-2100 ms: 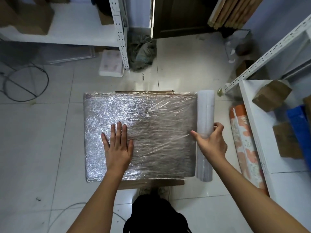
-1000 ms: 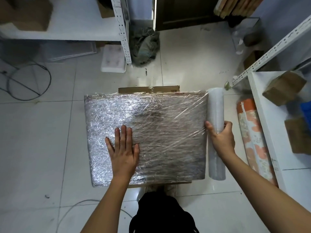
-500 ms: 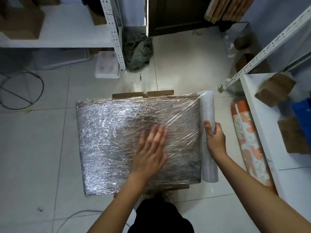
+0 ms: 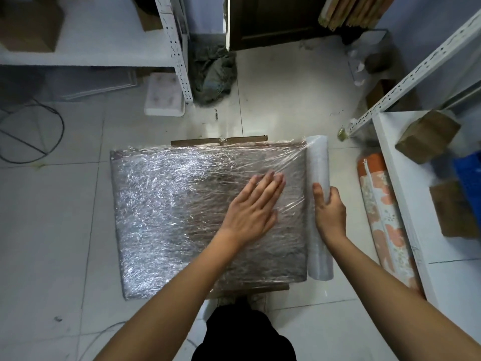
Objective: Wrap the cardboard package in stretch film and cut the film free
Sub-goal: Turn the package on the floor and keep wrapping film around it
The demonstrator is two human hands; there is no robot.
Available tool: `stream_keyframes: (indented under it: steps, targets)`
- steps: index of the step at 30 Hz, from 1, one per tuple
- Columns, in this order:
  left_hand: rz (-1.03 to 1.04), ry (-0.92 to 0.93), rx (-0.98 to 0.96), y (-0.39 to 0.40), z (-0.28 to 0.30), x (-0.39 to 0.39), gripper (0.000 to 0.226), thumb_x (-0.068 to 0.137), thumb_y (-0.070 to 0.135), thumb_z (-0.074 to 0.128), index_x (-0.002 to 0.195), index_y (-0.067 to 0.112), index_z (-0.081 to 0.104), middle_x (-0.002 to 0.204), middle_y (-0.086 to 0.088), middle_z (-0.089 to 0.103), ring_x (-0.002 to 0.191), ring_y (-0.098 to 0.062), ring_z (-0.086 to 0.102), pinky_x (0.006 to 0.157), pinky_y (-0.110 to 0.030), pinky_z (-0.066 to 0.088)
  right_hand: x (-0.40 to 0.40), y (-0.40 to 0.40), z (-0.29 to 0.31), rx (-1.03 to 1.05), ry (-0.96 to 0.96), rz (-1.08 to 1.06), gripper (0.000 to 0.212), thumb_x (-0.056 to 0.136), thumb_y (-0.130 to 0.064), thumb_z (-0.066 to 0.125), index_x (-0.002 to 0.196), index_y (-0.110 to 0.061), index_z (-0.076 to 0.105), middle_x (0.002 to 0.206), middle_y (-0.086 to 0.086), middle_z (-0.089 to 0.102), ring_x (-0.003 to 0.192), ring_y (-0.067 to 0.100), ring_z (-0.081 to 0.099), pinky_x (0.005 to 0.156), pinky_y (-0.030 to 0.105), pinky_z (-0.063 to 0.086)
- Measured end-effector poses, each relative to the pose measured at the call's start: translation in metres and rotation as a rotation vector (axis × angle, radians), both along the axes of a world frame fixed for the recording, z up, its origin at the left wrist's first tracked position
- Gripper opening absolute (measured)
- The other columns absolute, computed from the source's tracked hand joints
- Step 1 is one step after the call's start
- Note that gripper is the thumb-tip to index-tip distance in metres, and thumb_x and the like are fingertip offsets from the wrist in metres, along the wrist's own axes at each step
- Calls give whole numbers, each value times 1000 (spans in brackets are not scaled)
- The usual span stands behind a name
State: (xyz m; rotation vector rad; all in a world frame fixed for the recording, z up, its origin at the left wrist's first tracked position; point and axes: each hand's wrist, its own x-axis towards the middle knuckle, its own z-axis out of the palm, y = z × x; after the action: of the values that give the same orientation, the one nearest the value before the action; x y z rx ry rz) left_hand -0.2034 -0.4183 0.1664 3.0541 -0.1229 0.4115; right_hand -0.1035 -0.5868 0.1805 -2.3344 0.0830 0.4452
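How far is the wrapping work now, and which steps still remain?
Done: the flat cardboard package on the floor already carries many shiny film layers. In hand: the left hand presses flat on the film, and the right hand grips the white stretch film roll at the package's right edge. Left: the film still joins the roll, so cutting remains.

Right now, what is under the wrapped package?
Brown cardboard strips stick out beyond the cardboard package at its far and near edges. How far they extend beneath is hidden.

Glossy crinkled plastic film (image 4: 182, 204) over brown cardboard package (image 4: 218, 140), shiny tiled floor (image 4: 52, 230)
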Motion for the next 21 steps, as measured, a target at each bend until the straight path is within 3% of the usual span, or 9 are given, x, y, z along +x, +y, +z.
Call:
stream_keyframes:
  steps: [6, 8, 11, 15, 21]
  targets:
    - [0, 153, 4, 10, -6, 32, 65, 95, 42, 29, 148, 4, 28, 156, -12, 25, 145, -24, 21, 119, -39, 9, 2, 0, 0, -3, -3, -5, 49, 91, -59, 39, 106, -13, 49, 92, 10, 60, 86, 32, 60, 77, 46, 52]
    - [28, 127, -71, 10, 2, 32, 64, 93, 41, 31, 146, 6, 36, 153, -11, 32, 144, -23, 26, 118, -39, 11, 4, 2, 0, -4, 2, 1, 50, 91, -59, 38, 106, -12, 49, 93, 12, 60, 85, 33, 60, 77, 46, 52]
    - [101, 9, -100, -3, 21, 49, 54, 84, 33, 37, 125, 3, 56, 136, -17, 52, 130, -28, 37, 112, -41, 19, -1, -1, 0, 16, -2, -10, 53, 91, -61, 39, 108, -12, 49, 93, 12, 61, 85, 33, 61, 75, 46, 53]
    - [-5, 27, 1, -26, 20, 76, 61, 93, 35, 28, 145, 3, 35, 152, -14, 33, 143, -28, 25, 118, -46, 12, -13, -12, -2, 24, -4, -24, 57, 89, -63, 39, 113, -13, 50, 94, 10, 60, 83, 30, 59, 72, 40, 51]
    - [-17, 115, -46, -25, 18, 80, 66, 93, 41, 28, 149, 6, 28, 157, -11, 23, 146, -24, 16, 119, -43, 6, -12, -10, 0, 18, -11, -29, 49, 92, -53, 40, 115, -10, 51, 91, 9, 57, 77, 26, 53, 63, 32, 38]
